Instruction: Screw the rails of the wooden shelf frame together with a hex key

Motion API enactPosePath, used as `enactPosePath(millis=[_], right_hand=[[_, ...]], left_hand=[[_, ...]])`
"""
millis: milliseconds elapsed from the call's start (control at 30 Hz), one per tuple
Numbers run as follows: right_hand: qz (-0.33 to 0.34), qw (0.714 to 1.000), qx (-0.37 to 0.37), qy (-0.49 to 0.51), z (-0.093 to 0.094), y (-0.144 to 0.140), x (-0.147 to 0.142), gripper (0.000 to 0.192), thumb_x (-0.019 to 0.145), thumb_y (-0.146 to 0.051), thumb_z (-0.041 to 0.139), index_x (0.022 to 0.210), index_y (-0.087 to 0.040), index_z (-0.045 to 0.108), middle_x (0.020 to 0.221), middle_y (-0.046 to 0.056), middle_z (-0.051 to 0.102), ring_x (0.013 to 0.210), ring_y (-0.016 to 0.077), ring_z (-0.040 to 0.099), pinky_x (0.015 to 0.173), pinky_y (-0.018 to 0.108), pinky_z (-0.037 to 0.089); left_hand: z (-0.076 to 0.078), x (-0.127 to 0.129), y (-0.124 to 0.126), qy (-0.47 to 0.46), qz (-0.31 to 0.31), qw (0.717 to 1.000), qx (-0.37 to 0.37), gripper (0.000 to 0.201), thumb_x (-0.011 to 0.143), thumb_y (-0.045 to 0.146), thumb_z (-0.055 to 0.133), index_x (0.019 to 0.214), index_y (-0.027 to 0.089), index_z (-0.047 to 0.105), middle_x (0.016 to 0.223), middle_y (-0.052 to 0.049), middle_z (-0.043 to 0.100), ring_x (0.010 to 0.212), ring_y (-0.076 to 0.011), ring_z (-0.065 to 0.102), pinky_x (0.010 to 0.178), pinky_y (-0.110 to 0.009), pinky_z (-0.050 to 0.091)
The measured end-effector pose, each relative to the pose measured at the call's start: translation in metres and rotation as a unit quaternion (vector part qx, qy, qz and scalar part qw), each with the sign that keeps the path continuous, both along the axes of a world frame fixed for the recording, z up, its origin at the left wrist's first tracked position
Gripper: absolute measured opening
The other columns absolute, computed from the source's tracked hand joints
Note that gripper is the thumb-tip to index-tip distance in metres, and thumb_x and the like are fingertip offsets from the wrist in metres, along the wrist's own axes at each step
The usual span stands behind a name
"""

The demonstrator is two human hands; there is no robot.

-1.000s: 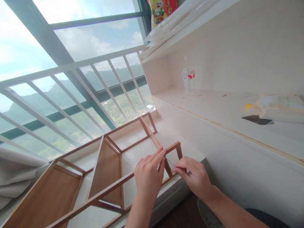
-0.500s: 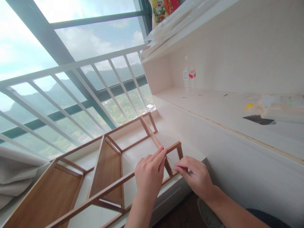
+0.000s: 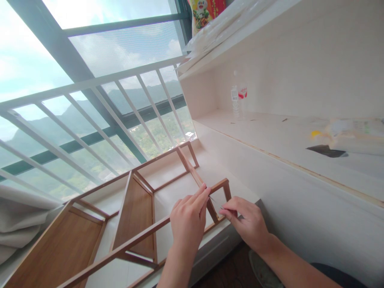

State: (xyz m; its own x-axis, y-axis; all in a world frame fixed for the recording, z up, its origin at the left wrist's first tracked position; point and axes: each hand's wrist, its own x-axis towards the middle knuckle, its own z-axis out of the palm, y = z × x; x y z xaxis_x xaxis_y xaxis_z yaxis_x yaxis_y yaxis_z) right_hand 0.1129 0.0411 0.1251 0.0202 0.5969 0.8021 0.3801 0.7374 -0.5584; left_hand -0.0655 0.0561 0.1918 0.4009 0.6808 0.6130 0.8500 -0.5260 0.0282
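A brown wooden shelf rack lies tilted on a white ledge, with panels set between its rails. My left hand is closed around its near rail by a corner joint, fingertips at the crossbar. In my right hand, thumb and forefinger pinch the end of a thin metal rod that looks like a hex key. Its far end reaches to the joint beside my left fingertips. My left fingers hide the exact contact there.
To the right stands a white shelf unit with a clear plastic bottle, a plastic packet and small dark bits on it. A white railing runs before the window. A grey curtain hangs at left.
My right fingers have shifted very slightly at the end of the hex key. My left hand and the wooden rack stay in place.
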Motion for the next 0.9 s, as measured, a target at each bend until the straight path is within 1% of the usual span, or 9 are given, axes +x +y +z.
enactPosePath(millis=[333,533,767,900], right_hand=[[0.008,1.000,0.002,-0.006,-0.0028,0.0010,0.0002,0.007,0.096,-0.022,0.067,0.091,-0.021,0.064,0.071,-0.001,0.061,0.063,0.0128,0.054,0.062,0.026,0.043],[0.011,1.000,0.019,-0.007,-0.0045,0.0028,-0.0009,0.005,0.096,-0.021,0.067,0.093,-0.020,0.064,0.073,-0.001,0.063,0.065,0.0128,0.055,0.065,0.026,0.043],[0.049,0.998,0.026,-0.003,-0.0028,0.0051,-0.0031,0.004,0.097,-0.022,0.065,0.094,-0.020,0.064,0.076,0.000,0.065,0.069,0.0130,0.056,0.067,0.025,0.043],[0.069,0.997,0.032,-0.001,-0.0001,0.0079,-0.0048,0.007,0.099,-0.024,0.062,0.093,-0.020,0.064,0.077,0.001,0.064,0.070,0.0136,0.056,0.068,0.026,0.044]], left_hand=[[-0.0024,0.0017,0.0010,-0.012,0.007,1.000,0.007,0.027,0.099,0.023,0.058,0.118,0.032,0.073,0.123,0.003,0.074,0.086,-0.0176,0.075,0.072,-0.034,0.052],[-0.0022,0.0017,0.0014,-0.015,0.003,1.000,0.005,0.028,0.098,0.022,0.060,0.120,0.034,0.073,0.122,0.004,0.074,0.087,-0.0167,0.075,0.073,-0.033,0.053],[-0.0020,0.0019,0.0007,-0.013,0.005,1.000,0.016,0.027,0.097,0.023,0.060,0.119,0.033,0.073,0.121,0.003,0.075,0.088,-0.0171,0.075,0.073,-0.034,0.054],[-0.0028,0.0025,0.0015,-0.018,0.004,1.000,0.021,0.026,0.097,0.023,0.061,0.118,0.033,0.073,0.119,0.003,0.076,0.087,-0.0173,0.075,0.073,-0.034,0.053]])
